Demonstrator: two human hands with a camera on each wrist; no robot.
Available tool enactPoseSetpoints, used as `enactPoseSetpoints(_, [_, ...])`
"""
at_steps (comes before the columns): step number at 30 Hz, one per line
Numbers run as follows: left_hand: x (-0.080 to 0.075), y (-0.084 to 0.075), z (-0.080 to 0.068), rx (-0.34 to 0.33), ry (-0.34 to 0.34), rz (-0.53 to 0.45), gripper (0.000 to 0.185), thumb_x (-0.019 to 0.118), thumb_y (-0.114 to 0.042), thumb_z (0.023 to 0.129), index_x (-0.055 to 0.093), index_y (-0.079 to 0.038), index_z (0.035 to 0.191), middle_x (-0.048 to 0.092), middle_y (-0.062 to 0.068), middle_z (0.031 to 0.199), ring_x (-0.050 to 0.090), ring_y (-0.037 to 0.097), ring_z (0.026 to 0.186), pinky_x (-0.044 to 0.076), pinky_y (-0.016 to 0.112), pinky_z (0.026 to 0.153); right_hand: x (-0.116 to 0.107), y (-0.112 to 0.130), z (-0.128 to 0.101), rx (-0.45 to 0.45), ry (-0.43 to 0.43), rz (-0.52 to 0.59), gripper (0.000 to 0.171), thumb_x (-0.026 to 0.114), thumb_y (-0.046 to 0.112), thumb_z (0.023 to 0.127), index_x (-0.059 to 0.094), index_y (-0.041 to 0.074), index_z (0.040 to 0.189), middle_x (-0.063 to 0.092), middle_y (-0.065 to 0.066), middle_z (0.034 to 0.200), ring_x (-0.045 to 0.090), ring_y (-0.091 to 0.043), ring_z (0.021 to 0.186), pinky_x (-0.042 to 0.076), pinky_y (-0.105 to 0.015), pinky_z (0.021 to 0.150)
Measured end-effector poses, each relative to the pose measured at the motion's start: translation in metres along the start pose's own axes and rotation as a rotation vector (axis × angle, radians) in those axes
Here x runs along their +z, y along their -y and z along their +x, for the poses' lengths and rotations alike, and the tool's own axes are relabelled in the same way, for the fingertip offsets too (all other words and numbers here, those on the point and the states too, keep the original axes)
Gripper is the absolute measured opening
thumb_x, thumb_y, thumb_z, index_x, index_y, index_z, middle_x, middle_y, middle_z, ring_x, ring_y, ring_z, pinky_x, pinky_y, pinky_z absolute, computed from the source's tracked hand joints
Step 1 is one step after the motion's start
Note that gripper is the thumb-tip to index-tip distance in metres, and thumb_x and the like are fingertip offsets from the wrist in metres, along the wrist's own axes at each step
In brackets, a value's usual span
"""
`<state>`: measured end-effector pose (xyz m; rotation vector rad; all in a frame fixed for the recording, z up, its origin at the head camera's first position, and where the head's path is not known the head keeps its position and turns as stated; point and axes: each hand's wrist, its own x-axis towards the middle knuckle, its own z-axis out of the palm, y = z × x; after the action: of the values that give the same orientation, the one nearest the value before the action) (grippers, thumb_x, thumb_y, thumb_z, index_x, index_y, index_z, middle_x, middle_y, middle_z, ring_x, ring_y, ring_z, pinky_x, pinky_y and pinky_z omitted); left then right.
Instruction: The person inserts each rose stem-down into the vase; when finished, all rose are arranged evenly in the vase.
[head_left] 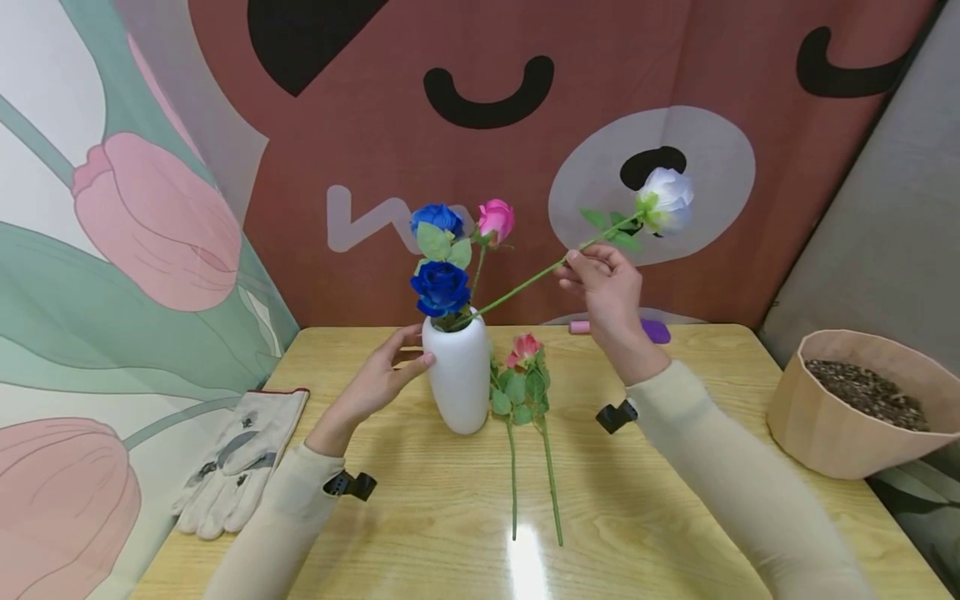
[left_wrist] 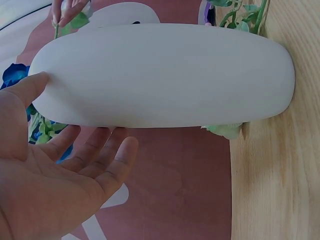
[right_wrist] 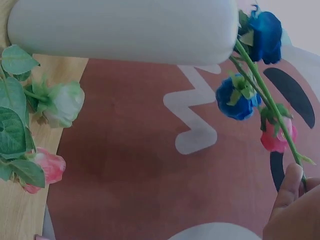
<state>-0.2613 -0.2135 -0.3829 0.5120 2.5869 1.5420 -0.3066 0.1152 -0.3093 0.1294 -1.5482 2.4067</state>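
Both hands are busy around the white vase (head_left: 456,375): the right hand (head_left: 606,287) pinches the long green stem of a white rose (head_left: 667,198) between thumb and fingertips, while the left hand (head_left: 378,379) lies open against the vase's side, thumb touching its shoulder and fingers relaxed behind it. The stem slants down from the right hand to the vase mouth, where its lower end seems just to enter beside two blue roses (head_left: 439,286) and a pink rose (head_left: 495,220) already standing in it.

To do this well, I would judge that the left hand should press a little firmer, since the vase is tall and narrow and the slanted stem could lever it over. The right hand should bring the stem nearer upright before pushing down, so that it slips between the other stems instead of snagging their leaves.

Between the two forearms, two more stems (head_left: 525,392) lie on the desk (head_left: 450,517). Left of the left hand lies a pair of work gloves (head_left: 240,454); well to the right of the right arm stands a pot of soil (head_left: 862,408).
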Motion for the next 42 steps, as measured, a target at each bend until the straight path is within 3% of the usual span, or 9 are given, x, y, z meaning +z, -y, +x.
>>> enactPoseSetpoints(11, [0.0, -0.001, -0.001, -0.001, 0.002, 0.002, 0.061, 0.06, -0.046, 0.098, 0.038, -0.026, 0.151, 0.047, 0.011, 0.147, 0.049, 0.038, 0.136, 0.045, 0.059, 0.107, 0.026, -0.016, -0.006, -0.025, 0.059, -0.048, 0.016, 0.071, 0.011, 0.092, 0.06, 0.004, 0.101, 0.07, -0.002, 0.081, 0.075, -0.015, 0.073, 0.061, -0.027, 0.069])
enactPoseSetpoints(18, [0.0, 0.0, 0.0, -0.002, 0.001, 0.003, 0.061, 0.059, -0.046, 0.099, 0.037, -0.025, 0.151, 0.047, 0.011, 0.147, 0.048, 0.038, 0.136, 0.045, 0.059, 0.107, 0.034, -0.019, -0.005, -0.028, 0.058, -0.054, 0.027, 0.072, 0.012, 0.092, 0.059, -0.003, 0.111, 0.071, -0.001, 0.081, 0.074, -0.013, 0.072, 0.061, -0.027, 0.069])
enactPoseSetpoints(24, [0.0, 0.0, 0.0, -0.002, -0.004, 0.009, 0.061, 0.059, -0.046, 0.099, 0.037, -0.025, 0.151, 0.047, 0.011, 0.147, 0.048, 0.039, 0.136, 0.045, 0.06, 0.107, 0.037, -0.02, -0.004, -0.025, 0.091, -0.093, 0.022, 0.072, 0.015, 0.092, 0.061, 0.004, 0.107, 0.071, -0.005, 0.085, 0.075, -0.02, 0.079, 0.061, -0.028, 0.071])
enactPoseSetpoints(30, [0.001, 0.0, -0.001, -0.005, -0.002, 0.009, 0.061, 0.06, -0.045, 0.099, 0.038, -0.024, 0.151, 0.047, 0.011, 0.147, 0.048, 0.039, 0.137, 0.045, 0.059, 0.107, 0.041, -0.02, -0.004, 0.002, 0.133, -0.143, 0.013, 0.071, 0.015, 0.094, 0.062, 0.01, 0.101, 0.071, 0.002, 0.082, 0.073, -0.015, 0.077, 0.061, -0.028, 0.072])
enactPoseSetpoints(42, [0.001, 0.0, 0.0, 0.002, -0.001, 0.003, 0.06, 0.06, -0.045, 0.099, 0.038, -0.024, 0.151, 0.048, 0.011, 0.146, 0.049, 0.038, 0.135, 0.045, 0.058, 0.107, 0.052, -0.028, -0.003, 0.053, 0.173, -0.198, 0.013, 0.071, 0.017, 0.094, 0.065, 0.008, 0.103, 0.072, 0.002, 0.089, 0.072, -0.013, 0.077, 0.061, -0.028, 0.071])
